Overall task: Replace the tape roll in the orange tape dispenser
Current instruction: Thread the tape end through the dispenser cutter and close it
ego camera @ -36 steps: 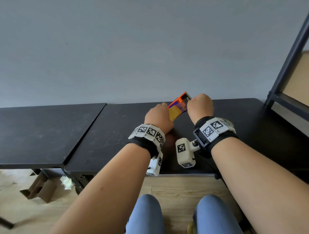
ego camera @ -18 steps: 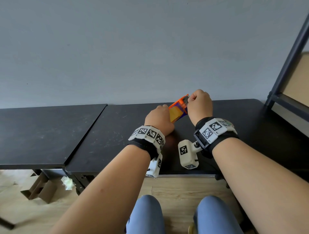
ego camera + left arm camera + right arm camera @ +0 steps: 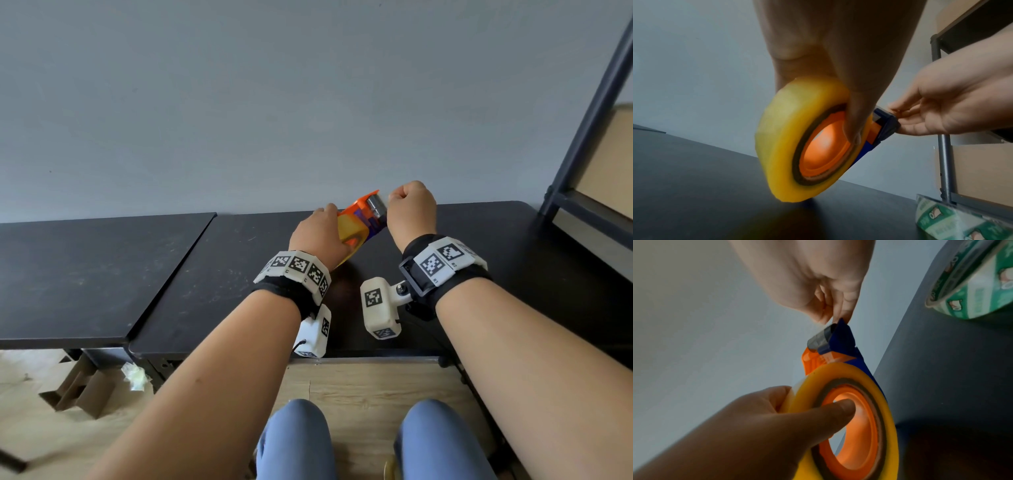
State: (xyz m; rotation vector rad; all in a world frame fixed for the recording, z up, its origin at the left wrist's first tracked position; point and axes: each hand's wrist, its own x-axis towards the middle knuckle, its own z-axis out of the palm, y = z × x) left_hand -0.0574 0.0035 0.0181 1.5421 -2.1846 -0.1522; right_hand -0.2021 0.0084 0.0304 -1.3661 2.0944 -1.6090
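From the head view, your left hand (image 3: pixel 320 233) wraps the yellowish tape roll (image 3: pixel 349 230) seated in the orange tape dispenser (image 3: pixel 363 217), which you hold tilted above the black worktop (image 3: pixel 219 270), its cutter end raised toward the grey wall (image 3: pixel 274 102). Your right hand (image 3: pixel 412 209) is curled into a fist at that raised end, just beside the grey metal plate there. Both wrists carry marker-covered bands. A dark shelf frame (image 3: pixel 589 116) stands at the right, and some cardboard (image 3: pixel 78 390) lies on the wooden floor under the worktop.

From the left wrist view, your left hand (image 3: pixel 838 48) grips the tape roll (image 3: pixel 781 142) with the thumb (image 3: pixel 856 113) reaching into the orange hub (image 3: pixel 824 151). The roll's lower edge sits right at the worktop (image 3: pixel 694 186); whether it touches, you cannot tell. Your right hand (image 3: pixel 953 104) pinches at the dark blue cutter end (image 3: pixel 887 123) with curled fingertips. A green printed packet (image 3: pixel 962 219) lies on the worktop near the shelf frame's post (image 3: pixel 944 162).

From the right wrist view, your right hand (image 3: pixel 818 275) pinches something thin at the tip of the cutter end (image 3: pixel 840 335), next to the grey plate (image 3: pixel 819 339); it is too faint to name with certainty. Your left hand (image 3: pixel 760 434) holds the tape roll (image 3: pixel 838 374), thumb (image 3: pixel 838 410) inside the hub (image 3: pixel 863 434). The green packet (image 3: pixel 972 280) lies well apart on the worktop (image 3: pixel 951 369).
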